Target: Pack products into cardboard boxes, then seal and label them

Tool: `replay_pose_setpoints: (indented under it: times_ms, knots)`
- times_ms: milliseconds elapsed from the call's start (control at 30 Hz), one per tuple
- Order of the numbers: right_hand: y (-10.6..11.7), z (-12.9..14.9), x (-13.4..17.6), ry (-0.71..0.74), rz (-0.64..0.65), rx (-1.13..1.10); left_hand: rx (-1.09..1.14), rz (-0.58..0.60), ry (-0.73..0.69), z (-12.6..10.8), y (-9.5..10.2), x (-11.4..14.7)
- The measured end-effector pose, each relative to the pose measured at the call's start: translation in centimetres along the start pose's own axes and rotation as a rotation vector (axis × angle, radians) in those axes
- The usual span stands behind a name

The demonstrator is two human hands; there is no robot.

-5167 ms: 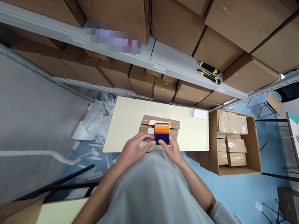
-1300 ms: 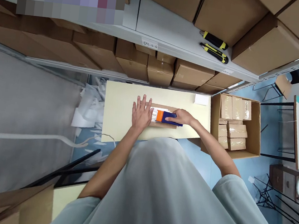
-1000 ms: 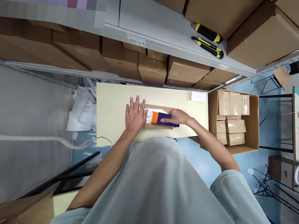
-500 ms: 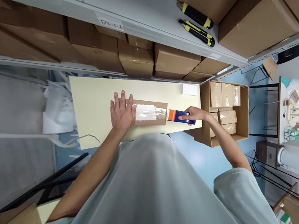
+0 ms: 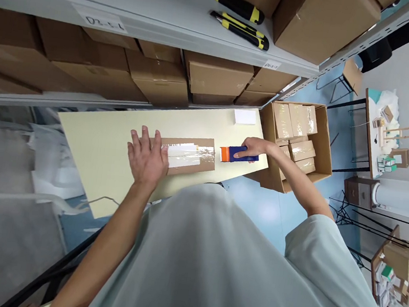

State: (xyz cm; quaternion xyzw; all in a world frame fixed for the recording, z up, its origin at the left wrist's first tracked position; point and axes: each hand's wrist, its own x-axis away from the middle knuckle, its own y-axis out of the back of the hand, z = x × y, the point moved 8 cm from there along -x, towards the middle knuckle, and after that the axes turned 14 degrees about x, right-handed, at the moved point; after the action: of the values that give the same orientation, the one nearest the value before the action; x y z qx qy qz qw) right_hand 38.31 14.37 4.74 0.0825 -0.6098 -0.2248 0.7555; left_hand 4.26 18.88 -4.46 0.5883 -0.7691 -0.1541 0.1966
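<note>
A flat brown cardboard box [image 5: 208,162] lies on the pale yellow tabletop [image 5: 99,136], with white paper and shiny clear tape across its top. My left hand [image 5: 147,159] rests flat on the box's left end, fingers spread and pointing away from me. In my right hand [image 5: 255,147] is a flat blue tool with a wide orange end [image 5: 225,154], perhaps a scraper; its exact kind I cannot make out. My fingers wrap its blue body. The orange end points at the box's right edge, a small gap apart from it.
A large open carton [image 5: 323,152] packed with taped small boxes stands right of the table. White paper [image 5: 244,117] lies at the far right corner. Above the table's back edge, a grey shelf [image 5: 150,14] holds cartons and yellow-black utility knives [image 5: 239,4].
The whole view has turned and shifted, so everything sits further left. My left hand stays flat on the box, and my right hand keeps hold of the blue tool close to the box's right edge.
</note>
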Motion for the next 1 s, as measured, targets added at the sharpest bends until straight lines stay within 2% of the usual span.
replay_pose_setpoints:
  times_ms: [233,367,500,633,733,833,1000]
  knots:
    - [-0.9,1.8,-1.8,-0.177,-0.07,0.284,-0.019,-0.002,-0.009,-0.1,-0.1,0.0]
    - [-1.6,3.3,-2.6,-0.235,-0.182,0.365,-0.047,0.011,-0.009,-0.2,-0.4,0.0]
    - [-3.4,4.1,-3.1,-0.336,-0.288,0.416,-0.066,0.012,-0.012,-0.2,-0.5,0.1]
    - [-5.3,4.3,-2.0,-0.376,-0.337,0.39,-0.094,0.0,-0.016,-0.2,-0.3,-0.1]
    - [-4.8,4.4,0.2,-0.393,-0.456,0.359,-0.155,0.005,-0.029,-0.9,-0.2,-0.6]
    - [-3.3,4.7,2.3,-0.395,-0.566,0.328,-0.163,0.002,-0.117,-3.5,-0.5,-0.9]
    - [1.0,7.2,4.6,-0.332,-0.716,0.291,-0.058,-0.099,-0.488,-12.4,-0.8,-0.5]
